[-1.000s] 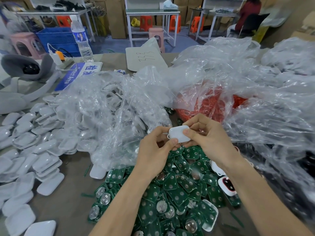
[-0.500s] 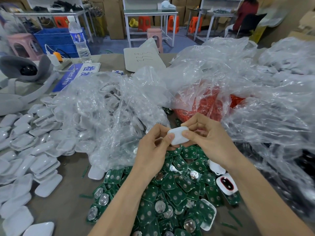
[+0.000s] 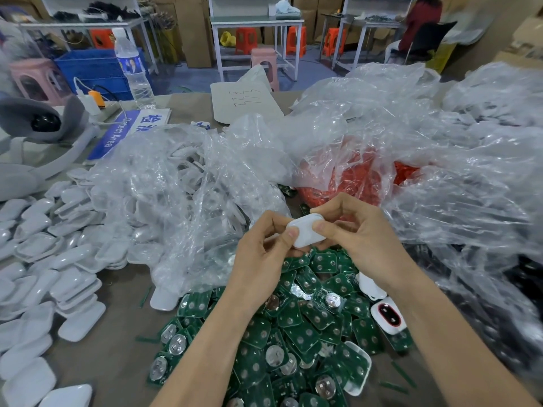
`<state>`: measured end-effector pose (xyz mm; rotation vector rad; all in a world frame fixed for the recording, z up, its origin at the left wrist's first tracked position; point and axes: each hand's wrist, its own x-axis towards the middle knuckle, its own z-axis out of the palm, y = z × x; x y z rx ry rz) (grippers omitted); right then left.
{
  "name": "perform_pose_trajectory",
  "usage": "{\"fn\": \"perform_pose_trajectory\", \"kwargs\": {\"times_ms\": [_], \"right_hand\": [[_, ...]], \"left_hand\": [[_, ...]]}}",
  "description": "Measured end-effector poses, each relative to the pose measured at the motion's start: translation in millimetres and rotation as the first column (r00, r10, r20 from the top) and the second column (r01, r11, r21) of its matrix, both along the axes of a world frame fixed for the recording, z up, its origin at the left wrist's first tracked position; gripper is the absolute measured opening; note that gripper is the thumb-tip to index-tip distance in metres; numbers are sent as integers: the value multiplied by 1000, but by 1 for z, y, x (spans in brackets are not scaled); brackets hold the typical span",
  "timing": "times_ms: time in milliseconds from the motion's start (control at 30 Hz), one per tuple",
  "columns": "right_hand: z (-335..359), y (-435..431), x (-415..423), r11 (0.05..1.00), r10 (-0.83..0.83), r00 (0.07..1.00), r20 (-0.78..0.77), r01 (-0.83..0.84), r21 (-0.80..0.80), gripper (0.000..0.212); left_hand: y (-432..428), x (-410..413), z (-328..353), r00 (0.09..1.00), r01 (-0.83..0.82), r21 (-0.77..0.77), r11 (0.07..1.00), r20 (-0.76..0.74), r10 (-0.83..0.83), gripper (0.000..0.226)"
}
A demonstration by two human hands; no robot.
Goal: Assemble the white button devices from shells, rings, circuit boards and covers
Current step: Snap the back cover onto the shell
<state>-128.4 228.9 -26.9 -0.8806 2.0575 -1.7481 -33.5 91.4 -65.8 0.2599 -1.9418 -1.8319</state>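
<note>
A white button device point(image 3: 305, 232) is held between both hands above the table's middle. My left hand point(image 3: 261, 254) pinches its left end with thumb and fingers. My right hand point(image 3: 358, 233) grips its right side, thumb pressing on top. Below the hands lies a heap of green circuit boards point(image 3: 293, 327). A white shell with a red ring point(image 3: 388, 314) lies at the heap's right edge. Many white covers point(image 3: 50, 277) are spread over the left of the table. Red rings point(image 3: 361, 177) fill a clear bag behind the hands.
Crumpled clear plastic bags point(image 3: 182, 207) with white parts cover the middle and the right of the table. A water bottle point(image 3: 132, 69), a blue sign point(image 3: 129, 127) and a grey headset point(image 3: 44, 124) stand at the back left. A person sits far behind at the right.
Both hands have kept hold of the white device and turned it slightly, so it now tilts with its right end raised.
</note>
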Motion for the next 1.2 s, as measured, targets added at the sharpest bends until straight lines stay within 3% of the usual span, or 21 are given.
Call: {"fn": "perform_pose_trajectory", "kwargs": {"times_ms": [100,367,500,700,967,1200], "right_hand": [[-1,-1,-1,999,-34,999,5,34,-5,11],[-3,-9,5,999,-17,1000,0,17,-28,10],[-6,-11,4,996,-22,993,118,32,-81,6],[-4,-1,-2,979,174,936,307,-130,-158,26],[-6,0,-3,984,131,958,257,-94,-152,23],[-1,3,-4,989,126,957,261,-100,-113,19]], "left_hand": [[1,-1,0,1000,7,-19,1000,11,-7,7],[4,0,1,999,-15,-19,1000,34,15,25],[5,-1,2,999,-22,46,999,27,21,32],[4,0,6,1000,-9,111,994,9,8,31],[7,1,5,999,38,98,994,-22,-36,25],[7,0,6,995,103,290,951,-46,-94,38]]}}
